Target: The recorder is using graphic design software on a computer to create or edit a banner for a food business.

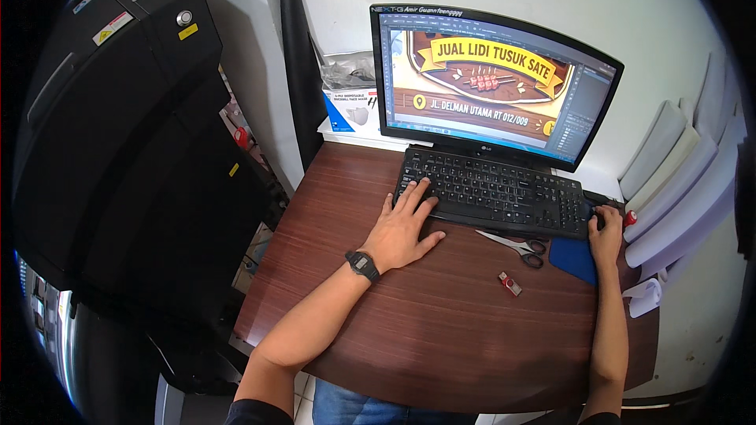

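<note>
My left hand (399, 232), with a black digital watch (362, 265) on its wrist, lies over the left end of a black keyboard (492, 193). Its fingers are spread on the keys, and the thumb reaches past the near edge onto the desk. To the right of the keyboard, my right hand (605, 238) is curled over a dark computer mouse, mostly hidden under the fingers, on a blue mouse pad (572, 258). Behind the keyboard stands a monitor (492, 83) showing a brown and yellow banner design in an editing program.
Scissors (526, 249) and a red USB stick (509, 284) lie on the brown desk (457, 330). Paper rolls (669, 189) lean along the right wall. A face mask box (350, 110) stands left of the monitor. A large black machine (126, 157) fills the left side.
</note>
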Motion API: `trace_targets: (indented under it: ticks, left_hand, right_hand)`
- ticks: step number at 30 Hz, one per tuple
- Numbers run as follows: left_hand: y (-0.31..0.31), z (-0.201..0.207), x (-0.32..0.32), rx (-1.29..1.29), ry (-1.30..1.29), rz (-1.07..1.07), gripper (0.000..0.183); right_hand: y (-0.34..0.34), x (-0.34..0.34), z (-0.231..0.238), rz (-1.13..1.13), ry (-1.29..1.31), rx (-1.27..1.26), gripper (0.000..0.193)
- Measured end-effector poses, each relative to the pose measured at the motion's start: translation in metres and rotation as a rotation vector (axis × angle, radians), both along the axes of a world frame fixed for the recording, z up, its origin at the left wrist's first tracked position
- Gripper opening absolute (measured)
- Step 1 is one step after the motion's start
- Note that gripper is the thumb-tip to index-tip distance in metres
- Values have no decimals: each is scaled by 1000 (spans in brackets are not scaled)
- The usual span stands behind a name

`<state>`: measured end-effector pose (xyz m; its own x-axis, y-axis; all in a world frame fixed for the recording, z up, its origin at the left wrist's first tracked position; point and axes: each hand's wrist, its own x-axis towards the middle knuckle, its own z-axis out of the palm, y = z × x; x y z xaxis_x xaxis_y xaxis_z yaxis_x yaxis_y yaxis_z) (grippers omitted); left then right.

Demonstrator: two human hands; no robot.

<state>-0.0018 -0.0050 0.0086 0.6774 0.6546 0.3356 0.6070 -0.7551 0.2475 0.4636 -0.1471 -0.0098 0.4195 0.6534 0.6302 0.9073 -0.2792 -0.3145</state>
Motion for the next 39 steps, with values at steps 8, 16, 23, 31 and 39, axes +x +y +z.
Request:
trace_targets:
  ticks: [8,16,23,31,39]
  left_hand:
    - [2,-2,0,-14,-13,13,70]
    - [0,0,0,-15,28,-12,65]
    - [1,0,1,-16,107,-10,63]
    - [1,-2,1,-6,93,-11,62]
    - [0,-2,1,-8,89,-6,61]
  right_hand:
    - [1,3,-2,16,-14,6,24]
    - [0,0,1,15,-17,4,24]
    - [1,0,0,21,-13,17,23]
    - [0,-2,3,-4,-6,2,21]
    - [1,-3,4,2,-24,10,22]
